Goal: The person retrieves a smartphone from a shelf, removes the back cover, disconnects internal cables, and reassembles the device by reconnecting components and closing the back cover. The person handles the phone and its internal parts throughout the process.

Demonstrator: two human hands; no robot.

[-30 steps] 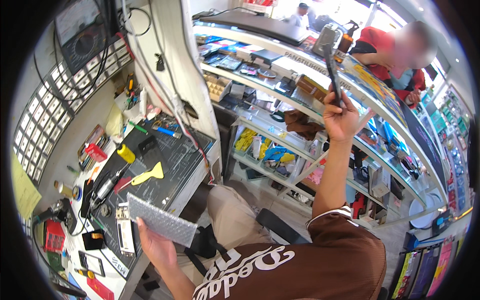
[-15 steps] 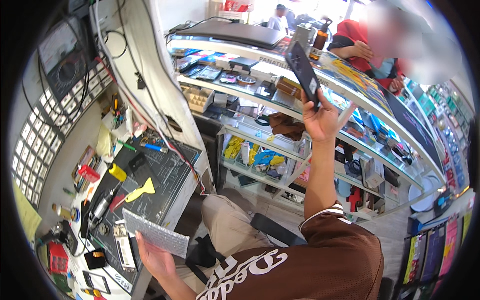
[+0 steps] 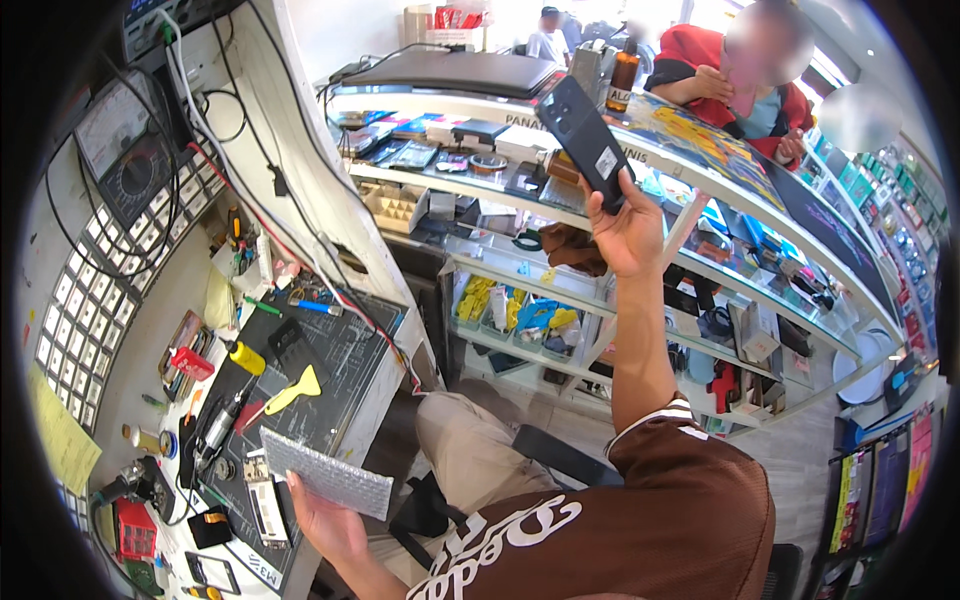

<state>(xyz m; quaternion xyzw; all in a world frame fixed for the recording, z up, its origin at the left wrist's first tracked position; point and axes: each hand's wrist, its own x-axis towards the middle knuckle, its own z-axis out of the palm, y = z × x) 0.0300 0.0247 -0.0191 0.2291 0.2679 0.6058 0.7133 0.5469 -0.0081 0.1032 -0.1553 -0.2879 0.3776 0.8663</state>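
Note:
My right hand [image 3: 632, 232] is raised in front of the glass counter and grips a black smartphone [image 3: 582, 138] by its lower end. The phone's back, with camera lenses and a small white label, faces me. Low at the workbench's edge, my left hand [image 3: 335, 527] holds a flat, silvery bubble-wrap packet [image 3: 328, 474], thumb on top and the other fingers hidden beneath. What lies inside the packet, if anything, does not show. An opened phone frame [image 3: 264, 503] rests on the bench just beside the packet.
A yellow scraper [image 3: 294, 390], a screwdriver [image 3: 222, 425] and a yellow bottle [image 3: 245, 357] are on the dark work mat [image 3: 340, 350]. A glass display counter [image 3: 480, 168] runs across ahead, with a brown pump bottle [image 3: 622, 78] on top. Behind it stands a person in red [image 3: 690, 62].
The phone has tilted further left and sits slightly lower left, showing more of its back. My left hand still holds the packet. The whole view has shifted a little.

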